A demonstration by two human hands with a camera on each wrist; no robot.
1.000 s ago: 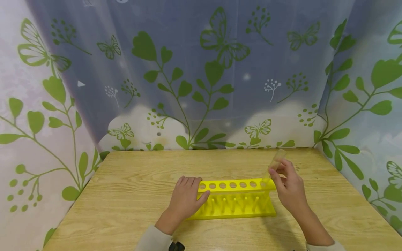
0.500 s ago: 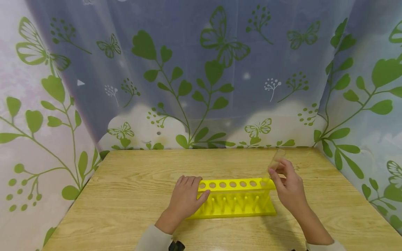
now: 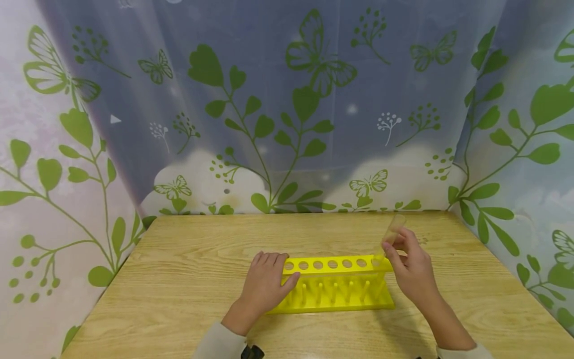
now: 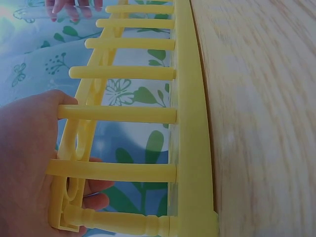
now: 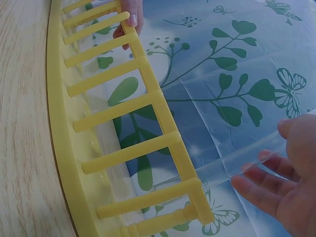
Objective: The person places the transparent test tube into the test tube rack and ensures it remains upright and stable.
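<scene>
A yellow test tube rack stands on the table, with a row of round holes along its top bar and upright pegs on its base. My left hand grips the left end of the top bar; in the left wrist view the fingers show behind it. At the other end, my right hand pinches a clear test tube. The tube leans to the right, its lower part at the rightmost hole. Seen from the right wrist, the transparent tube reaches past the top bar, slanted toward the base.
The wooden table extends around the rack on all sides. Behind it hangs a curtain printed with green leaves and butterflies, and similar cloth covers both sides. The other visible holes in the rack hold no tubes.
My right hand and the top of the test tube have shifted very slightly to the left. The left hand and the rack have stayed in place.
</scene>
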